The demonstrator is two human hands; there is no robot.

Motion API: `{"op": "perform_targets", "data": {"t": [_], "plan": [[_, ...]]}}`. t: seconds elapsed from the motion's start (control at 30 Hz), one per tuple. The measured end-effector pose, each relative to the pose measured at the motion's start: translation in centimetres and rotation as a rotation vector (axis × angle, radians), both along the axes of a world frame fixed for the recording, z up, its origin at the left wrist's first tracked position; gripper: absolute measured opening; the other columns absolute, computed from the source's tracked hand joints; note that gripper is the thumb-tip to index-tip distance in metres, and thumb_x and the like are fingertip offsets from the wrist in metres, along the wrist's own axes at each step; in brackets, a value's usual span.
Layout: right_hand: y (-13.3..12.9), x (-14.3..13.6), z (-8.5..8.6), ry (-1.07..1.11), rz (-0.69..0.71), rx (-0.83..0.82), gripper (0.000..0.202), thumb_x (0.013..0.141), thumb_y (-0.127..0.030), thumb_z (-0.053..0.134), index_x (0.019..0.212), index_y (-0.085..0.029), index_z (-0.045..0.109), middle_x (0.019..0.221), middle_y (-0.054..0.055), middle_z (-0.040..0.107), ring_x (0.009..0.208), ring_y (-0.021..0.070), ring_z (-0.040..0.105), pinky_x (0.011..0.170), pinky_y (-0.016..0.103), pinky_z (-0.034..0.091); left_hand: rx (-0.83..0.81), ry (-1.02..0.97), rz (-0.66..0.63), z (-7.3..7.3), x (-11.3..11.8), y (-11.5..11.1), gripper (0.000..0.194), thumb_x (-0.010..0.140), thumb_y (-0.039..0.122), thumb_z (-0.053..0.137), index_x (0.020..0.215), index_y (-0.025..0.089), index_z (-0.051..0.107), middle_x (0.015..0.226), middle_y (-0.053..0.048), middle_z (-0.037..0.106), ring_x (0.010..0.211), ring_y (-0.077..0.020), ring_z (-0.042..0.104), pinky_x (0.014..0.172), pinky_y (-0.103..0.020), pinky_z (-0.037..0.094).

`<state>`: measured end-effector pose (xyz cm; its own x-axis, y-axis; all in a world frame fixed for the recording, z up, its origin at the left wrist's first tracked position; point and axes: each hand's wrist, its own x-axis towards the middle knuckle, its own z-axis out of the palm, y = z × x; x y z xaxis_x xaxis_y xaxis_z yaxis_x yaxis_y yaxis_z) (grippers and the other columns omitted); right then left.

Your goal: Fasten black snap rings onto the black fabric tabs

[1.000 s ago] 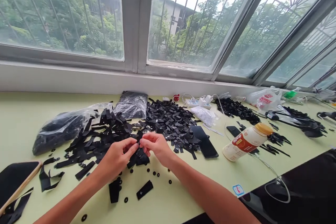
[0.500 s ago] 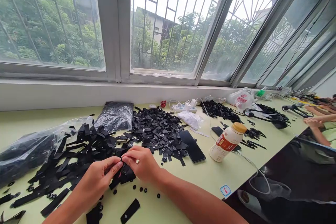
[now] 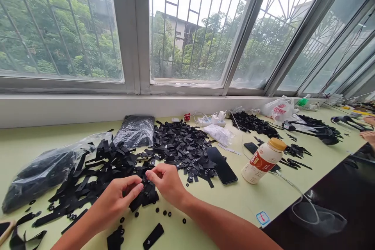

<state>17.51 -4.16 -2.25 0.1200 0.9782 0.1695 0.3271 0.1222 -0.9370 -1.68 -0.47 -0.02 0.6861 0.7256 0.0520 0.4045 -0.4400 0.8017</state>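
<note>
My left hand is over the near edge of a heap of black fabric strips. Its thumb and index finger come close together at the tips, and what they hold, if anything, is lost against the dark strips. Just to its right, my right hand has its thumb against the curled index finger; anything in that pinch is hidden. A small gap separates the two hands. Below them lie several small black discs and a single black strip marked "M".
Behind are a second heap of black pieces and plastic bags of black material. To the right lie a phone, a bottle, a power strip and a headset. A co-worker's hand shows at the far right.
My hands were touching at the fingertips and have now moved slightly apart. The view has shifted left, so the table things appear farther right.
</note>
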Motion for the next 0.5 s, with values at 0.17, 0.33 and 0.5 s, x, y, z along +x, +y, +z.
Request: {"op": "perform_targets", "data": {"t": [0.17, 0.33, 0.5], "plan": [[-0.1, 0.6, 0.7, -0.067, 0.028, 0.114, 0.029, 0.093, -0.046, 0.06, 0.088, -0.019, 0.072, 0.087, 0.002, 0.066, 0.07, 0.012, 0.057, 0.066, 0.024, 0.046, 0.112, 0.028, 0.067, 0.4, -0.2, -0.3, 0.04, 0.096, 0.045, 0.043, 0.07, 0.018, 0.056, 0.066, 0.001, 0.049, 0.063, -0.0145, 0.041, 0.058, -0.023, 0.034], [-0.2, 0.1, -0.4, 0.143, 0.3, -0.073, 0.031, 0.09, -0.047, 0.062, 0.102, -0.02, 0.074, 0.076, 0.0, 0.066, 0.061, 0.0122, 0.058, 0.052, 0.022, 0.045, 0.132, 0.051, 0.035, 0.1, 0.4, -0.5, 0.036, 0.095, 0.044, 0.045, 0.076, 0.018, 0.06, 0.067, 0.001, 0.052, 0.061, -0.014, 0.042, 0.057, -0.023, 0.034], [0.0, 0.5, -0.1, -0.01, 0.212, 0.051, 0.019, 0.089, -0.036, 0.067, 0.092, -0.021, 0.077, 0.08, 0.0, 0.072, 0.068, 0.013, 0.061, 0.062, 0.023, 0.047, 0.197, 0.127, 0.126, -0.3, 0.4, -0.4, 0.036, 0.094, 0.044, 0.046, 0.07, 0.019, 0.056, 0.06, 0.003, 0.048, 0.058, -0.0133, 0.041, 0.055, -0.023, 0.033]]}}
